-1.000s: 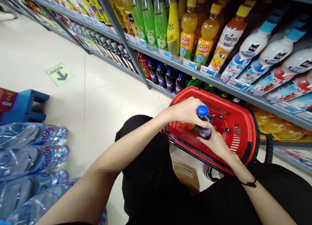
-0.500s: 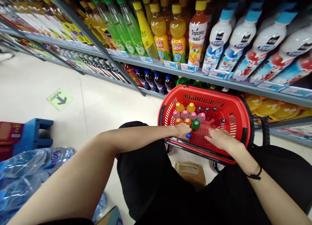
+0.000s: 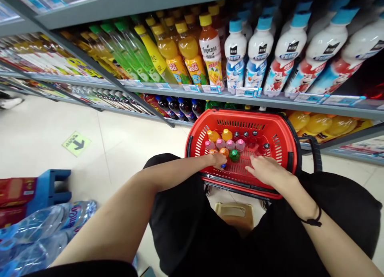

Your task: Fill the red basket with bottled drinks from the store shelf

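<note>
Fingers (image 3: pixel 221 161) mostly hide the blue-capped bottle (image 3: pixel 223 166).

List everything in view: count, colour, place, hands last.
Basket: one, red, centre
Yellow-capped bottles: two, orange, basket
Pink-capped bottles: four, pinkish, basket
Orange-capped bottles: two, orange, basket
Green-capped bottle: one, green, basket
Black-capped bottles: four, bodies unclear, basket
Blue-capped bottle: one, mostly hidden, basket
White bottles: five frontmost, blue caps, shelf
Qoo bottles: two frontmost, orange, shelf
Dark bottles: four frontmost, blue caps, below shelf
Other bottles: many, mixed, around these
Floor sign: one, yellow-green, left
Cartons: two, red, left edge
Stand: one, blue, beside cartons
Water bottles: several, clear, lower left
Left hand: one, bare, on blue-capped bottle
Right hand: one, bare, over basket
</note>
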The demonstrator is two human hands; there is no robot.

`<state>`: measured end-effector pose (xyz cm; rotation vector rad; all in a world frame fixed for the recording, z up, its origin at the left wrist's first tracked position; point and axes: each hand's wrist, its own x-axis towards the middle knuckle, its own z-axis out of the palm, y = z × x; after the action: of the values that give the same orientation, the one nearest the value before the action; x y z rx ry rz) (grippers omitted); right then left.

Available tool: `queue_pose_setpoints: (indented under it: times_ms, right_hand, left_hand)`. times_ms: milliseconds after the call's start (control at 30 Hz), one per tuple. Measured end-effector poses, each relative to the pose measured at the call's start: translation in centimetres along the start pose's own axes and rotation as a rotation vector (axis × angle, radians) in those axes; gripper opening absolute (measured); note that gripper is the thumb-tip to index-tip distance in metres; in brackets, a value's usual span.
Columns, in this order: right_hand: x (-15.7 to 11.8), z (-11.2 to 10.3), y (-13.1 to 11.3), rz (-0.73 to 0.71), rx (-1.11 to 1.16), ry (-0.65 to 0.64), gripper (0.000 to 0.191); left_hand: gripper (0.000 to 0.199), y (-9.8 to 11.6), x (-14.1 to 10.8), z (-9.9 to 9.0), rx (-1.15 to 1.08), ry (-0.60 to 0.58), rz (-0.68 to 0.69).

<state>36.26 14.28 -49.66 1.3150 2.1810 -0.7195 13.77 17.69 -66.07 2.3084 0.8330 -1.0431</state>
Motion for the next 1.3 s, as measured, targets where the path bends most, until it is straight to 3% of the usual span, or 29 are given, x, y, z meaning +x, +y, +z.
queue_pose_setpoints:
  times_ms: [267,500,833,1300]
  right_hand:
    - [-0.1,0.1,0.2,-0.007,0.016,-0.007,0.042]
    - [0.2,0.2,0.0,-0.006,0.009,-0.025,0.044]
    - [0.9,0.5,-0.4,0.008,-0.028,-0.066,0.047]
    - [1.9,1.2,-0.4,0.024,-0.073,-0.116,0.049]
  left_hand:
    - [0.036,-0.1,0.5,0.1,-0.022,-0.055,-0.040]
    - [0.030,0.4,-1.1,-1.2,-0.065,-0.071,-0.079]
    - [0.028,1.2,-2.1,-1.6,-0.125,0.011,-0.181]
    - [0.038,-0.2,-1.9,-0.3,0.007,0.140,-0.144]
